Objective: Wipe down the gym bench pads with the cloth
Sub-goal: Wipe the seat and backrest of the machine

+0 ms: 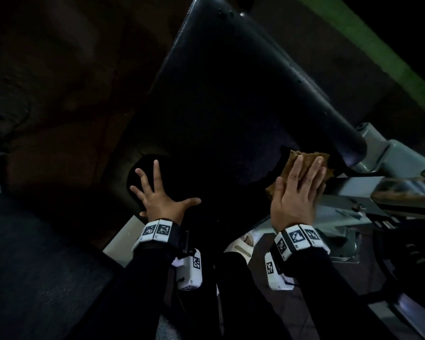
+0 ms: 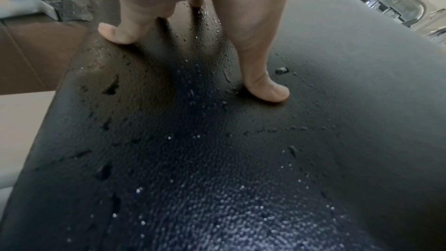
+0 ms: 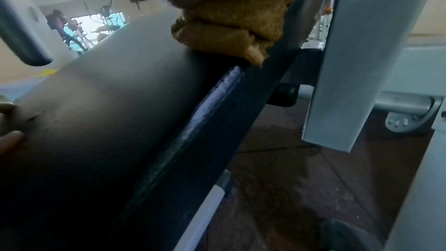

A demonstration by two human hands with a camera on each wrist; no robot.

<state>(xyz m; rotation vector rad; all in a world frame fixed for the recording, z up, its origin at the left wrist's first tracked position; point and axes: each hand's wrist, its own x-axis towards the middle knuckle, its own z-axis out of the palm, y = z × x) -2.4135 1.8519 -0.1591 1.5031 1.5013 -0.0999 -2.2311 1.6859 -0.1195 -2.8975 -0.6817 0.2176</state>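
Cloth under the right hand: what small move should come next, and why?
Probably sweep the cloth leftward across the pad toward the left hand. The right hand presses it flat at the pad's right edge, while droplets sit on the surface near the left hand's spread fingers.

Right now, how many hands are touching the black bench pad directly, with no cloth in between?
1. The left hand rests spread and bare on the pad; the right hand presses the brown cloth against the pad's right edge.
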